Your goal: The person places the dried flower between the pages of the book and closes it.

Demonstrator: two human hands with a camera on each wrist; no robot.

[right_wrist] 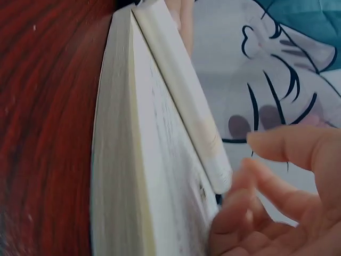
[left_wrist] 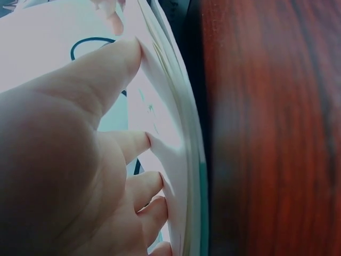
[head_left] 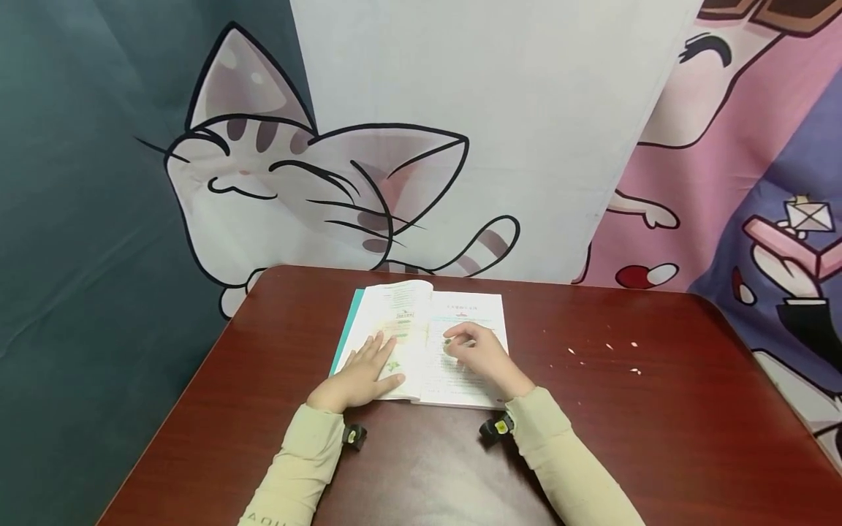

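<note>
An open book [head_left: 460, 387] with a teal cover edge lies on the table, its left-hand pages bulging near the spine. My left hand [head_left: 358, 376] rests flat on the left page with fingers spread; the left wrist view shows its fingertips touching the paper [left_wrist: 168, 128]. Over the right page hovers my right hand [head_left: 479, 352], fingers loosely bent. In the right wrist view a gap separates the thumb from the index finger of that hand [right_wrist: 277, 197], and I see nothing held there. A small greenish mark shows on the page by these fingertips.
Small white scraps [head_left: 635, 371] are scattered on the reddish-brown table [head_left: 658, 438] to the right of the book. Behind the table hangs a cloth [head_left: 526, 109] printed with a cartoon cat. A black wrist camera [head_left: 355, 437] sits at the left cuff, another [head_left: 495, 429] at the right.
</note>
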